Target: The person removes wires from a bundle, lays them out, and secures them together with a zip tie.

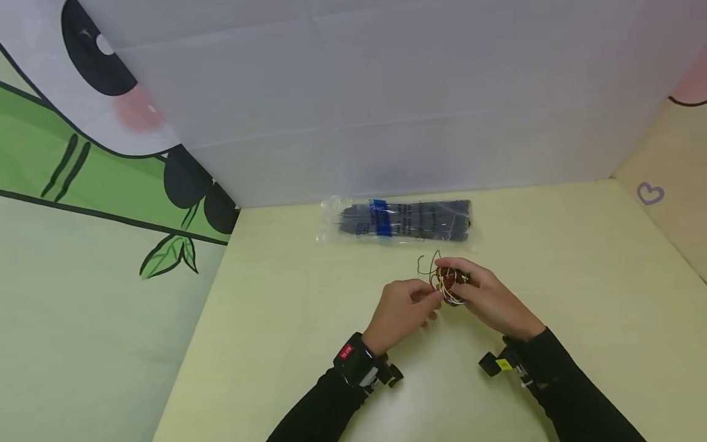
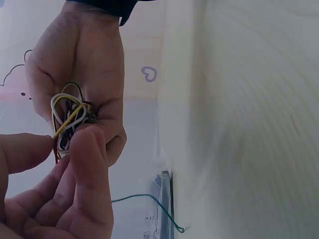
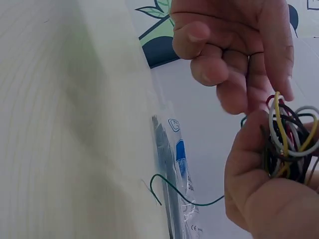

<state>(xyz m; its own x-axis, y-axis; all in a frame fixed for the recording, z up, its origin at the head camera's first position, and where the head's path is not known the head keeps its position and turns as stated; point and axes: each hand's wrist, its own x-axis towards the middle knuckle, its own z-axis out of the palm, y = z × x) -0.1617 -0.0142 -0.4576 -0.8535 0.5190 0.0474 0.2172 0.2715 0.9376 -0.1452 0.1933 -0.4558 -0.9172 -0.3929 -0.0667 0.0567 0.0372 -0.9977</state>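
One wire bundle (image 1: 450, 285) observed: gripped by your right hand (image 1: 499, 305), its edge pinched by your left hand (image 1: 396, 313).

In the left wrist view, we observe the right hand (image 2: 84, 64) gripping a wire bundle (image 2: 70, 117) with yellow, white and black strands. We note the left hand (image 2: 65, 199) pinching the bundle's edge. We trace a green wire (image 2: 134, 195) past a packet (image 2: 162, 186) to its bent end, before the pale tabletop (image 2: 249, 124).
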